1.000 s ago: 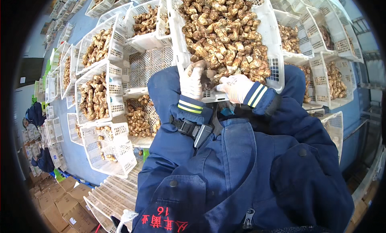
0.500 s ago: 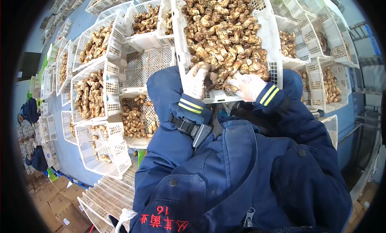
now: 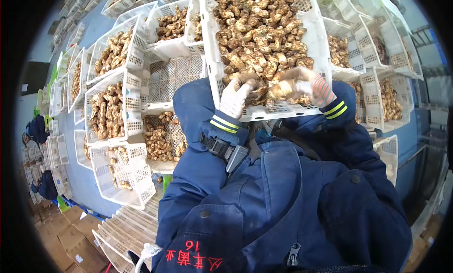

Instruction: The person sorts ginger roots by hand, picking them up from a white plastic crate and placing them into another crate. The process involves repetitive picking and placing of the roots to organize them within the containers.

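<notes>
Head view: the step looks like picking through mushrooms, piece by piece. Far left of the hands stands a smaller white crate (image 3: 134, 108) of brown mushrooms. Next comes the gloved left hand (image 3: 234, 96), fingers bent in over the near side of the big white crate (image 3: 266, 114); its grip cannot be told. Just beyond both hands lies the mushroom heap (image 3: 259, 42). Between them, a pale mushroom (image 3: 281, 90) seems to point sideways, long axis roughly hand to hand; blur hides its cap end. Beside it, the right hand (image 3: 315, 86) is too blurry to tell wide from narrow. A next move would call for a soft pinch.
</notes>
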Available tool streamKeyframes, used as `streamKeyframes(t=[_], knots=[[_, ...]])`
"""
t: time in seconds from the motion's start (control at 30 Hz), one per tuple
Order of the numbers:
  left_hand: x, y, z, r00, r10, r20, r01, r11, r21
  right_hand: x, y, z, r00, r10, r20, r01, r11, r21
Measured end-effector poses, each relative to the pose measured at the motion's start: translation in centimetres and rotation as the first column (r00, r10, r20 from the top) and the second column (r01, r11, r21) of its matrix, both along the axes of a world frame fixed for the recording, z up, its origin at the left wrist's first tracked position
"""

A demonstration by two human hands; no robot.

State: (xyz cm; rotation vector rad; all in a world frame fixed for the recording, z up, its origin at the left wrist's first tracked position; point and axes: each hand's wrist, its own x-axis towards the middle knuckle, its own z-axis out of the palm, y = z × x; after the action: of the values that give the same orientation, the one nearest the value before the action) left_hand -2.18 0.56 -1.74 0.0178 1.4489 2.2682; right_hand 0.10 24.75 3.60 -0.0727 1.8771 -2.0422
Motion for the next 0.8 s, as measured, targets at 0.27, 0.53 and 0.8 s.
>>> streamKeyframes(t=[0.27,0.53,0.8], knots=[[0.6,0.1,3.1,0.982,-0.179,0.064,0.154,0.947,0.283,0.9,-4.3,1.2,0.96,-0.072,0.269,0.202,0.846,-0.493],[0.9,-0.2,0.7,0.971,-0.032,0.238,0.009,0.995,0.099,0.6,-5.5,0.6,0.905,0.182,-0.384,0.138,0.73,0.67],[0.3,-0.4,0.7,0.997,-0.051,0.057,0.044,0.992,0.119,0.8,-5.3,0.0,0.992,-0.078,0.096,0.075,0.996,0.042]])
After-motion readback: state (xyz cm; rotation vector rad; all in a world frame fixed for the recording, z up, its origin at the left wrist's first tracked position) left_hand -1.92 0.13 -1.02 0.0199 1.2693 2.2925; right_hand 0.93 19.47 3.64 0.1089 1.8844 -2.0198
